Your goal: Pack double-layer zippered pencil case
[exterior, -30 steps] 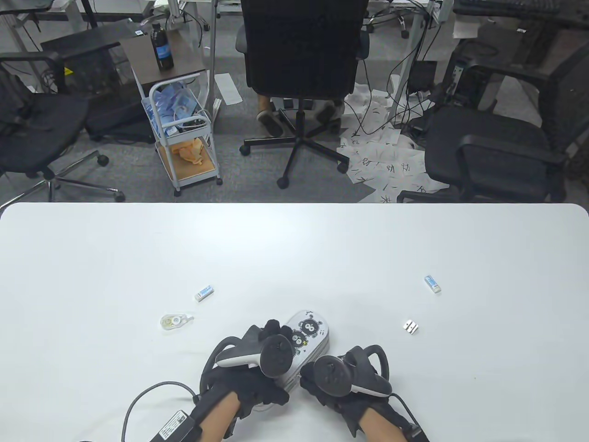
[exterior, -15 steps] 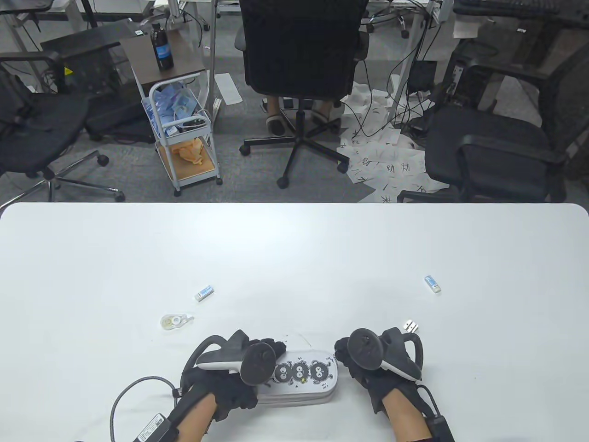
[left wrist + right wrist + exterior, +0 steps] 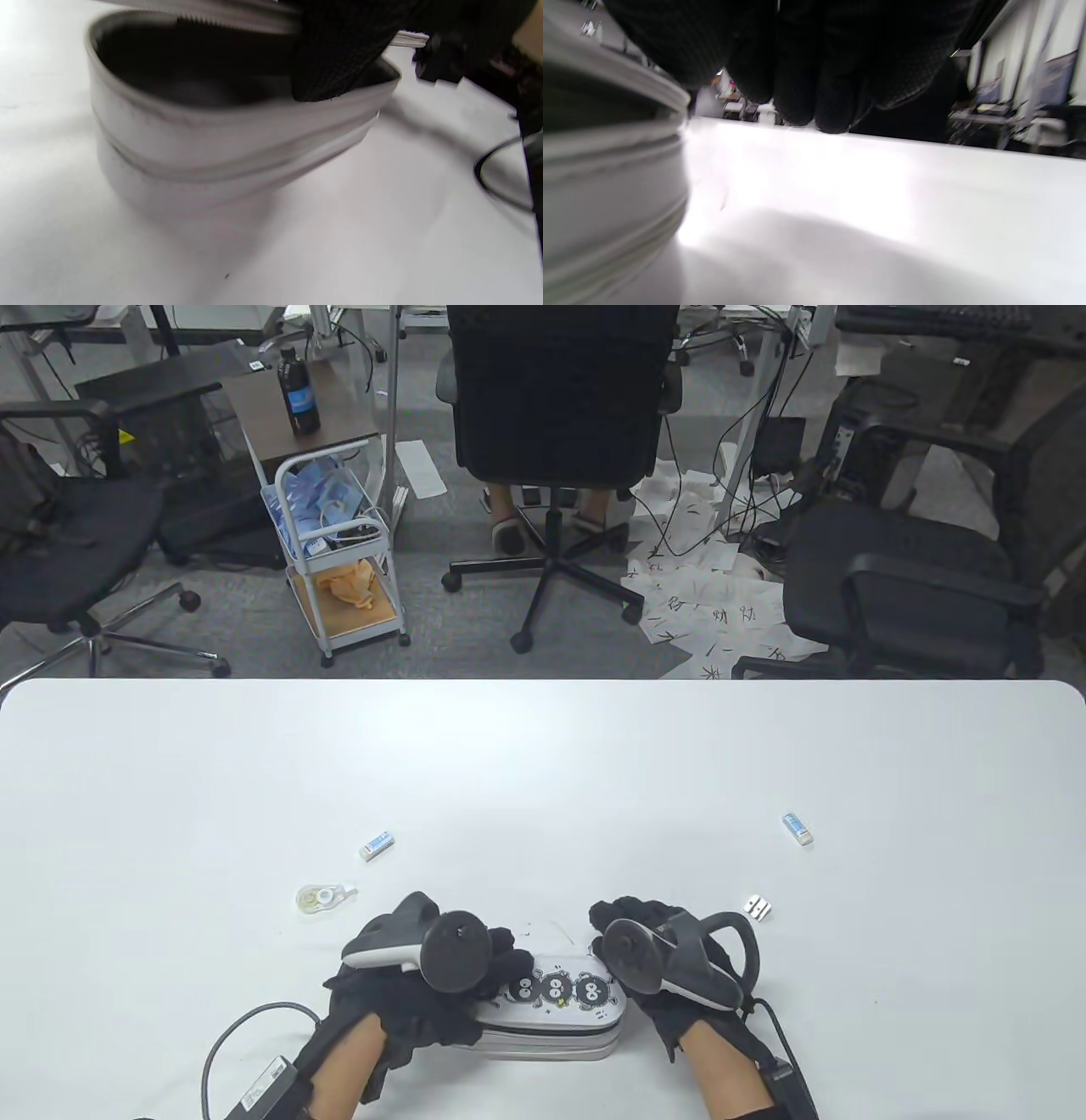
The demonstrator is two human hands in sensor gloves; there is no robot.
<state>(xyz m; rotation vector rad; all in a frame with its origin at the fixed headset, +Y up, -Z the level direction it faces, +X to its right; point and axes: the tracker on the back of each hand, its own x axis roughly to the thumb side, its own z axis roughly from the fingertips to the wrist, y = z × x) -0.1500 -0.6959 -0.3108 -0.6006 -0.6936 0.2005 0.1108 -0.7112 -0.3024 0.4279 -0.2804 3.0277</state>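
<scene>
The white pencil case [image 3: 556, 1014] with black cartoon figures lies crosswise at the table's near edge. My left hand [image 3: 496, 954] grips its left end. In the left wrist view a gloved finger [image 3: 335, 63] hooks over the rim of the case [image 3: 220, 140]. There the upper layer is unzipped and its dark inside shows. My right hand [image 3: 607, 920] is at the case's far right corner. In the right wrist view its fingers [image 3: 814, 84] bunch together just above the table beside the case [image 3: 606, 178]. Whether they pinch anything is hidden.
On the white table [image 3: 543, 763] lie an eraser [image 3: 376, 844] and a correction tape [image 3: 321, 897] to the left, and a second eraser [image 3: 797, 828] and a metal sharpener [image 3: 758, 908] to the right. Office chairs stand beyond the far edge.
The case has turned from a diagonal to lying crosswise. My right hand swung out to the right, then came back left to the case's right end. My left hand stayed on the left end.
</scene>
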